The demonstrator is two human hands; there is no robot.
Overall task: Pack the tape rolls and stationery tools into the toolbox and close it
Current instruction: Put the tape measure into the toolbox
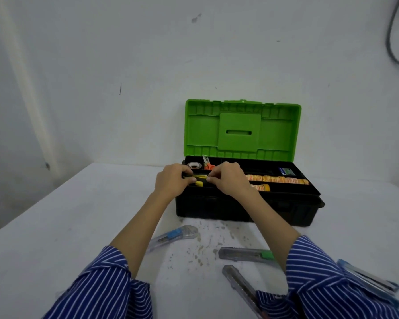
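A black toolbox (244, 209) stands open at the back of the table, its green lid (242, 127) upright. In its tray lie a row of orange tape rolls (279, 180), a clear tape roll (194, 166) and orange-handled scissors (208, 165). My left hand (172, 181) grips a black and yellow tool (197, 180) over the tray's left end. My right hand (228, 179) pinches the same tool from the right. On the table in front lie a blue-slider cutter (173, 237), a green-slider cutter (244, 253) and a grey cutter (240, 284).
A white table (55, 238) stands against a white wall. A blue and green packet (287, 172) lies at the tray's right end. More cutters (369, 280) lie at the right beside my sleeve. A dark cable (394, 42) hangs at the top right.
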